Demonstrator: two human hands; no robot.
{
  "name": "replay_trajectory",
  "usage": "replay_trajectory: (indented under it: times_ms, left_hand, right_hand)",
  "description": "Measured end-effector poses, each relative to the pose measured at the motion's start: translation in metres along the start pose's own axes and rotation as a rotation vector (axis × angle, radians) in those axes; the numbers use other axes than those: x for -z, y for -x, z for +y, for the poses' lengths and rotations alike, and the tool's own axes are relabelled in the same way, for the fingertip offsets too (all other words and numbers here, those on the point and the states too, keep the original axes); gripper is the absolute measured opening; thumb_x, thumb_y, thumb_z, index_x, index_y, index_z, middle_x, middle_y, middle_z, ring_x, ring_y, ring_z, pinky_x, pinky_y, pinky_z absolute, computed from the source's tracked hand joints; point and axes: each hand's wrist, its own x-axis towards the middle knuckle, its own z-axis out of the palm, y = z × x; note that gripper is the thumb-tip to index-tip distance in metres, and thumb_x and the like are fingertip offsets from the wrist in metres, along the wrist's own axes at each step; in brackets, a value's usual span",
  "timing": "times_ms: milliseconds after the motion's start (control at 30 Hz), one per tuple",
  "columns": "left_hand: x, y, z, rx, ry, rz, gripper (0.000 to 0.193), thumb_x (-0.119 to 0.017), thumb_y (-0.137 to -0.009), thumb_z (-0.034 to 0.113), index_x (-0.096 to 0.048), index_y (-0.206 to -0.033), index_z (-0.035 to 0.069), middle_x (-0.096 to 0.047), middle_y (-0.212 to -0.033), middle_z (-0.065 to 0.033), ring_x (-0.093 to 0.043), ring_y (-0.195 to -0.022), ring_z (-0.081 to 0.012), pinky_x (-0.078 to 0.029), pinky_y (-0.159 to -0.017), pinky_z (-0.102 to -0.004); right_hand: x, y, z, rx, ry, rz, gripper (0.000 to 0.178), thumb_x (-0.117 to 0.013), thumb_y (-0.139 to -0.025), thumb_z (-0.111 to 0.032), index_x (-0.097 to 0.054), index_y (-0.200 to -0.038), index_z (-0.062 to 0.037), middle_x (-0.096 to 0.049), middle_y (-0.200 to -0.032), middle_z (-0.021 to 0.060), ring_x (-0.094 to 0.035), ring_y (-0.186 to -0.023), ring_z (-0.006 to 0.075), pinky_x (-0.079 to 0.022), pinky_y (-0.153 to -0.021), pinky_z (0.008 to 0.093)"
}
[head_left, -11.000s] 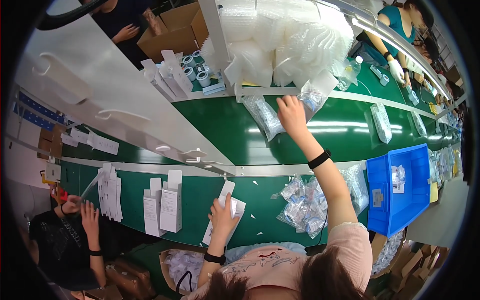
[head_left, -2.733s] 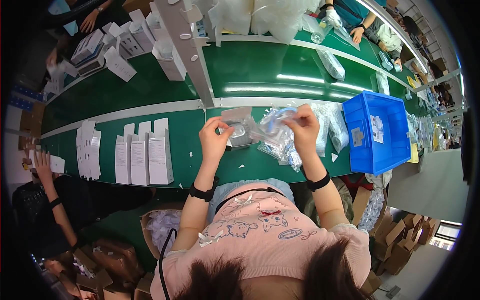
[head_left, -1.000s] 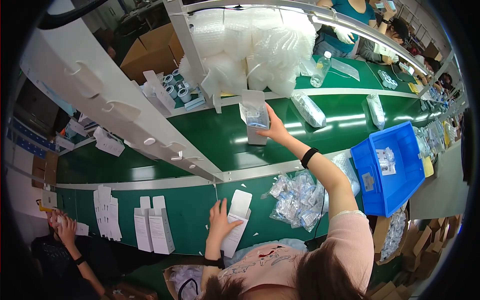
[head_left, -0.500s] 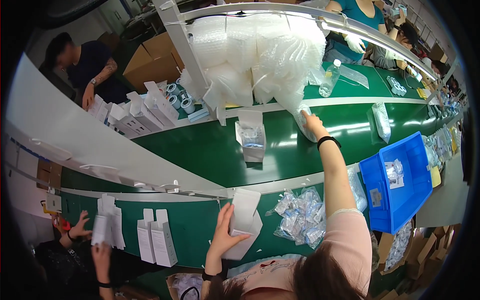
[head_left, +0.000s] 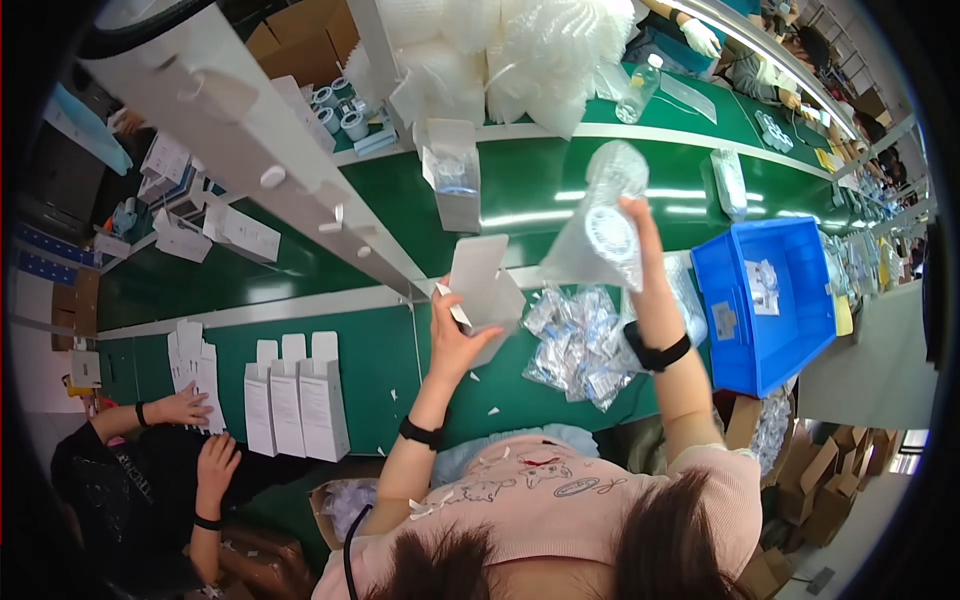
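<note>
My left hand (head_left: 458,338) grips an upright white carton (head_left: 490,290) with its top flap raised. Held up in my right hand (head_left: 645,225) is a package in clear bubble wrap (head_left: 600,215); a round white end shows through the plastic, but what is inside cannot be made out. Below it, a heap of small clear plastic bags with bluish contents (head_left: 585,345) lies on the green table. Beyond my left hand, on the conveyor belt (head_left: 520,180), stands another open white carton (head_left: 455,185) with a plastic-wrapped item inside.
A blue bin (head_left: 765,300) stands to the right. Three white cartons (head_left: 295,400) stand left, near a co-worker's hands (head_left: 200,430) on flat white cartons (head_left: 193,360). Stacked bubble wrap (head_left: 500,70) and a clear bottle (head_left: 638,90) are beyond the belt; a slanted frame post (head_left: 280,150) crosses the upper left.
My right hand has lifted the bubble-wrapped package off the belt and drawn it nearer. The left hand keeps the carton. At left, a third carton has joined the standing ones. The view has shifted.
</note>
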Motion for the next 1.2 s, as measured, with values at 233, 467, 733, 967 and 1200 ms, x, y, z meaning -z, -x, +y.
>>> replay_trajectory:
  times_ms: [233, 467, 733, 967, 1200]
  left_hand:
    - [-0.014, 0.033, -0.003, 0.179, 0.036, 0.172, 0.072, -0.08, -0.053, 0.013, -0.028, -0.102, 0.008, -0.036, -0.122, -0.0193, -0.042, -0.107, -0.0318, -0.035, -0.09, -0.0386]
    - [-0.012, 0.064, -0.003, 0.194, -0.048, 0.312, 0.07, -0.081, -0.054, 0.018, -0.029, -0.1, 0.006, -0.04, -0.114, -0.0217, -0.046, -0.102, -0.0329, -0.038, -0.084, -0.0394]
    - [0.023, 0.096, -0.012, 0.123, 0.055, 0.17, 0.073, -0.079, -0.057, 0.017, -0.028, -0.107, 0.007, -0.032, -0.123, -0.0195, -0.041, -0.107, -0.029, -0.037, -0.088, -0.0349]
    - [0.037, 0.081, 0.009, -0.026, -0.005, 0.14, 0.071, -0.077, -0.059, 0.017, -0.031, -0.112, 0.007, -0.03, -0.125, -0.0174, -0.039, -0.11, -0.0278, -0.036, -0.089, -0.0341]
    - [0.058, 0.068, 0.046, -0.009, -0.161, 0.072, 0.033, -0.072, -0.061, 0.009, -0.054, -0.089, 0.003, -0.037, -0.121, -0.0175, -0.043, -0.107, -0.0324, -0.039, -0.087, -0.0363]
  right_hand:
    - [-0.064, 0.071, 0.102, 0.5, 0.534, 0.324, 0.078, -0.066, -0.067, -0.003, -0.017, -0.127, -0.0097, -0.036, -0.116, 0.0107, -0.037, -0.111, 0.0245, -0.034, -0.092, 0.0358]
    - [-0.059, 0.115, 0.116, 0.955, 1.337, -0.223, 0.057, -0.069, -0.06, -0.01, -0.047, -0.112, -0.0112, -0.039, -0.116, 0.0148, -0.038, -0.11, 0.0311, -0.03, -0.094, 0.0435]
    - [0.06, 0.072, 0.114, 0.586, 1.814, 0.172, 0.035, -0.066, -0.066, -0.016, -0.056, -0.098, -0.0052, -0.045, -0.116, 0.0139, -0.037, -0.112, 0.034, -0.03, -0.094, 0.0433]
    - [0.101, 0.047, 0.126, 0.697, 1.809, -0.114, 0.022, -0.062, -0.071, -0.007, -0.052, -0.089, -0.0034, -0.054, -0.097, 0.0136, -0.048, -0.098, 0.0306, -0.038, -0.086, 0.0388]
    - [0.023, 0.081, 0.075, 0.06, 0.698, -0.103, 0.018, -0.059, -0.074, 0.0, -0.048, -0.087, -0.0042, -0.059, -0.087, 0.007, -0.057, -0.08, 0.0147, -0.045, -0.07, 0.025]
